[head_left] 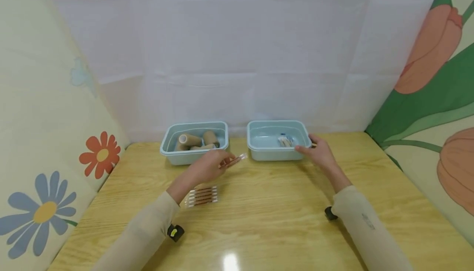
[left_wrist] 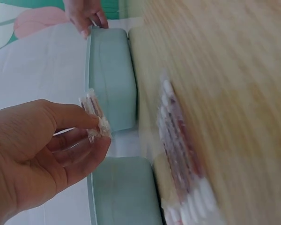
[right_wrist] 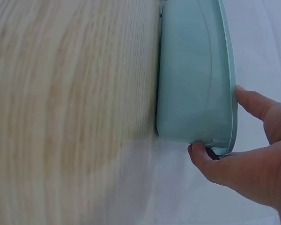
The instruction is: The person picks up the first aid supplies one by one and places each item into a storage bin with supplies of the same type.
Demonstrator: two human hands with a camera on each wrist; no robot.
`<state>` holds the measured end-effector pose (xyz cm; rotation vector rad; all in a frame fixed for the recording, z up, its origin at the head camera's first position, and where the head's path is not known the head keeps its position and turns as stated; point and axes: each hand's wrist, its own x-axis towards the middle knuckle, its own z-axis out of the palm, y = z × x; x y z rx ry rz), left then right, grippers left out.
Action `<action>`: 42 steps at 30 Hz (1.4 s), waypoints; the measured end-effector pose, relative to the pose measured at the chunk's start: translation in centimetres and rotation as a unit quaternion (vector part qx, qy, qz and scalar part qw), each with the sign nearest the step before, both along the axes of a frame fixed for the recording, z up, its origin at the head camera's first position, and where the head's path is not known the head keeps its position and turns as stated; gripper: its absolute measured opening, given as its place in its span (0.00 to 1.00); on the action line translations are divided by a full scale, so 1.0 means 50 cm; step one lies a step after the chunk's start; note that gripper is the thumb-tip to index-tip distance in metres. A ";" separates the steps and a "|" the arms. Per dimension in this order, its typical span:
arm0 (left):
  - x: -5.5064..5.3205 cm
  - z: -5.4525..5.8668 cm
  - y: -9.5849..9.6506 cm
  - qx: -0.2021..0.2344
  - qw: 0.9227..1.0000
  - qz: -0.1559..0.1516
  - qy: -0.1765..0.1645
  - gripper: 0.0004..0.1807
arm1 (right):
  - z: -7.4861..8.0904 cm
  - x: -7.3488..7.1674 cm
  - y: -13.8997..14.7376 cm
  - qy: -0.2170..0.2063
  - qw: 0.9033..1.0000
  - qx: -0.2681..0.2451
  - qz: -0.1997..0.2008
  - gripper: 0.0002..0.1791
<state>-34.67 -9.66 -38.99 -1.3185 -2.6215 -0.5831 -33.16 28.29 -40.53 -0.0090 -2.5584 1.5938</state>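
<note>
In the head view my left hand (head_left: 208,168) is over the table in front of the gap between two light-blue plastic bins. Thumb and fingers pinch a small clear-wrapped packet of cotton swabs (left_wrist: 94,108) with reddish-brown shafts. Below that hand, a second wrapped row of cotton swabs (head_left: 203,196) lies on the wood. My right hand (head_left: 323,154) grips the near right corner of the right bin (head_left: 272,155), thumb on its rim. A small swab packet (head_left: 285,140) with blue marks lies inside that bin.
The left bin (head_left: 185,159) holds several brown cardboard-like tubes (head_left: 190,140). Both bins stand at the back of the wooden table (head_left: 266,217), close to a white sheet (head_left: 207,48). Flower-patterned cloth hangs on both sides.
</note>
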 end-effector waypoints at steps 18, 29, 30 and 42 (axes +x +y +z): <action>-0.018 0.049 0.073 -0.002 1.000 -0.010 -0.023 0.16 | -0.009 0.001 -0.007 0.015 1.000 0.001 0.003 0.41; -0.084 0.049 0.126 0.104 0.976 0.034 -0.186 0.15 | -0.004 -0.001 -0.003 0.014 1.000 -0.008 0.001 0.42; -0.088 0.047 0.129 0.123 0.968 0.043 -0.213 0.16 | -0.005 -0.001 -0.003 0.014 1.000 -0.007 0.000 0.42; -0.146 0.050 0.158 0.265 0.873 0.128 -0.390 0.22 | -0.002 0.000 0.000 0.018 1.000 -0.008 0.004 0.42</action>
